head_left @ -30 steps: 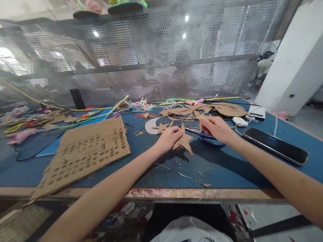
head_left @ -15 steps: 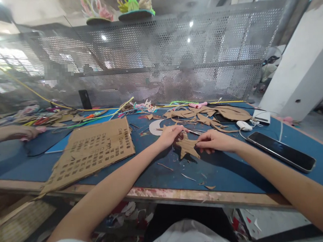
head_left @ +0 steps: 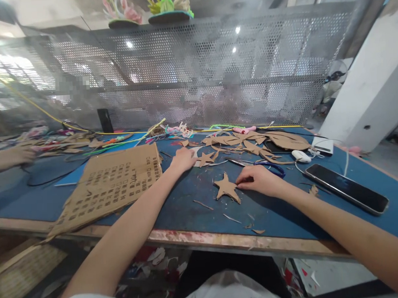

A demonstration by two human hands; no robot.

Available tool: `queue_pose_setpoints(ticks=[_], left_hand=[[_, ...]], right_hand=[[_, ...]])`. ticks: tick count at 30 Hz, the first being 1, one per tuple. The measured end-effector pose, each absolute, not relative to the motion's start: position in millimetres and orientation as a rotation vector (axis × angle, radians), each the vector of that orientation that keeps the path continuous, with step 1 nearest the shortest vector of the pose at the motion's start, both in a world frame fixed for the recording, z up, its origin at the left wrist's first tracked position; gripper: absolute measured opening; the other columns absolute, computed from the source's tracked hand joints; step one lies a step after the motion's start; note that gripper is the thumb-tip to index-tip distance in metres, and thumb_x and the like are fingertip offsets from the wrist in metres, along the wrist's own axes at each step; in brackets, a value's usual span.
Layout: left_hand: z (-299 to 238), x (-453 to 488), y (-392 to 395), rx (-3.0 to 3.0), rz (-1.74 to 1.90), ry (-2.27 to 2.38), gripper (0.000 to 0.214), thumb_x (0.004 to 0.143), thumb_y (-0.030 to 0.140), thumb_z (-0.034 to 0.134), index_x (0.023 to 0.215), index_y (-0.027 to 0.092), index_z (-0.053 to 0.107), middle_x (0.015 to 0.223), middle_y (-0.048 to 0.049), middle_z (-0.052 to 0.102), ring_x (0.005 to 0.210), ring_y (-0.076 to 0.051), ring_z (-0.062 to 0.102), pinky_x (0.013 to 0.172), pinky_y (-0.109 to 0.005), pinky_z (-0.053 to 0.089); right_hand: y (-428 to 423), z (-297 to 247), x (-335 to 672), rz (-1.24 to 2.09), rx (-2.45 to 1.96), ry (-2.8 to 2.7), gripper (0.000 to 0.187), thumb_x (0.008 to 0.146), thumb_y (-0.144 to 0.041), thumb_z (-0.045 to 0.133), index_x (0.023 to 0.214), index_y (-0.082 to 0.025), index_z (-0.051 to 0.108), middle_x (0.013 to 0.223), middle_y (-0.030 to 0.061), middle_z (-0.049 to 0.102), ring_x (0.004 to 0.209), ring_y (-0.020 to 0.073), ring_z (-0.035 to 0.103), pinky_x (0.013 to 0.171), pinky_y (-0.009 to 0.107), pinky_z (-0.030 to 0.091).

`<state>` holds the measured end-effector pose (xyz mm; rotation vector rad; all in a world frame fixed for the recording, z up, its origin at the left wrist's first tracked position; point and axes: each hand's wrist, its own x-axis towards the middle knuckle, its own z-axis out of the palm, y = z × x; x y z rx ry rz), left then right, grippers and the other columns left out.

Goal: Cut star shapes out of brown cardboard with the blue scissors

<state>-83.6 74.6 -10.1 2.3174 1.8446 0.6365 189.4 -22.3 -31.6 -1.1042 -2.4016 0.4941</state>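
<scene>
A cardboard star (head_left: 226, 188) lies on the blue table. My right hand (head_left: 259, 180) is closed in a pinch at the star's right point. Just behind that hand rest scissors with blue handles (head_left: 276, 169), their blades pointing left. Further left, my left hand (head_left: 184, 159) has its fingers curled over the edge of a white paper crescent (head_left: 197, 151); the fingertips are partly hidden. A second, smaller cardboard star (head_left: 205, 159) lies against the crescent, right of my left hand.
A printed cardboard sheet (head_left: 110, 184) lies left, overhanging the front edge. Cardboard cut-outs (head_left: 288, 140) are piled behind. A phone (head_left: 346, 188) and white earphone case (head_left: 301, 156) lie right. Another person's hand (head_left: 17, 156) is far left. Scraps (head_left: 203, 205) litter the front.
My left hand has left the near star and moved left to the white crescent. The star has turned slightly on the table, my right hand still at it. The scissors now show more fully.
</scene>
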Motion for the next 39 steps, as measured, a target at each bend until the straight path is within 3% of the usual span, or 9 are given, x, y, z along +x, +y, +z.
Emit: queue_pose_setpoints(ticks=[6,12,18,22,29,39], left_hand=[[-14,-88,81,2.195,0.622,1.805,0.010,0.068,0.018,0.062,0.071,0.018,0.072,0.075,-0.0065,0.070,0.077,-0.020,0.063,0.070,-0.024,0.043],[-12,-84,77,2.118,0.704,1.726,0.012,0.063,0.018,0.068,0.052,0.017,0.064,0.051,-0.0014,0.058,0.056,-0.015,0.053,0.059,-0.025,0.037],[-8,-77,73,2.017,0.959,1.647,0.009,0.067,0.023,0.069,0.062,0.016,0.066,0.063,-0.0027,0.064,0.063,-0.014,0.055,0.065,-0.026,0.039],[-10,-75,74,1.873,1.096,1.572,0.016,0.063,0.029,0.074,0.070,0.015,0.069,0.066,-0.0031,0.065,0.063,-0.014,0.056,0.066,-0.027,0.042],[-19,-71,74,1.424,1.273,1.316,0.035,0.052,0.040,0.077,0.074,0.015,0.068,0.071,-0.0035,0.067,0.064,-0.012,0.061,0.066,-0.027,0.049],[-18,-69,74,1.532,1.260,1.374,0.019,0.057,0.027,0.074,0.071,0.015,0.071,0.066,-0.0034,0.066,0.059,-0.013,0.057,0.060,-0.027,0.047]], right_hand=[[-23,-33,186,0.349,-1.090,-2.318,0.009,0.083,-0.022,0.061,0.076,-0.018,0.066,0.078,0.0047,0.067,0.073,0.0172,0.061,0.068,0.030,0.047],[-21,-36,193,0.400,-1.200,-1.962,0.011,0.084,-0.029,0.055,0.079,-0.020,0.058,0.067,0.0004,0.065,0.058,0.0153,0.057,0.060,0.029,0.045],[-19,-30,193,0.598,-1.201,-1.662,0.016,0.076,-0.035,0.063,0.076,-0.019,0.059,0.066,0.0022,0.065,0.057,0.0164,0.059,0.060,0.032,0.049],[-12,-28,196,0.766,-1.180,-1.488,0.021,0.069,-0.037,0.068,0.076,-0.018,0.061,0.065,0.0020,0.065,0.057,0.0161,0.059,0.061,0.032,0.051],[2,-34,208,0.729,-1.134,-1.364,0.028,0.064,-0.040,0.071,0.079,-0.017,0.070,0.069,0.0033,0.068,0.059,0.0155,0.060,0.064,0.032,0.052],[3,-29,207,0.937,-0.941,-1.075,0.028,0.053,-0.033,0.083,0.074,-0.018,0.071,0.067,-0.0016,0.068,0.060,0.0114,0.062,0.067,0.028,0.055]])
